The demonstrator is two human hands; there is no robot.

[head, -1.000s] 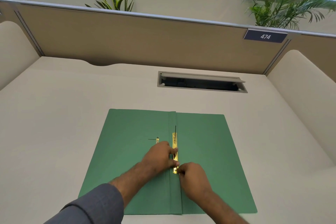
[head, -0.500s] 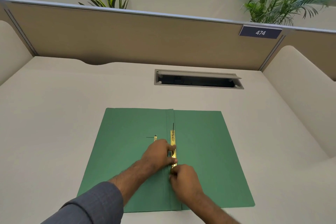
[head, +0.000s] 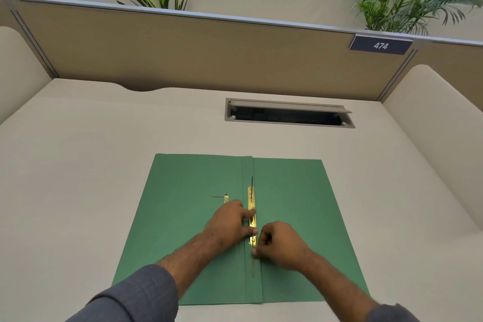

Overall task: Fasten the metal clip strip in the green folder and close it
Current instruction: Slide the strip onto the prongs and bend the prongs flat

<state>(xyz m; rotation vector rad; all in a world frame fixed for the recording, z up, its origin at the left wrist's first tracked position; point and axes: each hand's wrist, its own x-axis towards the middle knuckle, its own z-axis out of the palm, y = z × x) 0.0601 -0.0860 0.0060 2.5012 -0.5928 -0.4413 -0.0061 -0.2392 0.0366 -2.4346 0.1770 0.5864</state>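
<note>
A green folder [head: 292, 204] lies open and flat on the desk in front of me. Along its spine fold lies a gold metal clip strip [head: 251, 200]. A thin dark prong sticks out past its far end and another runs toward me from its near end. My left hand [head: 230, 219] presses the strip's middle with thumb and fingertips. My right hand [head: 279, 246] is curled at the strip's near end, its fingertips pinching the near prong. A small second gold piece [head: 226, 197] with a thin prong lies on the left flap, partly hidden behind my left hand.
The pale desk [head: 91, 165] is walled by tan partitions at the back and rounded side panels. A cable slot [head: 287, 114] with a raised lid sits beyond the folder. A sign reading 474 [head: 380, 45] hangs on the back partition, with plants behind.
My right hand has slid toward me along the spine, uncovering the strip's near end and a thin prong pointing toward me. The left hand stays on the strip.
</note>
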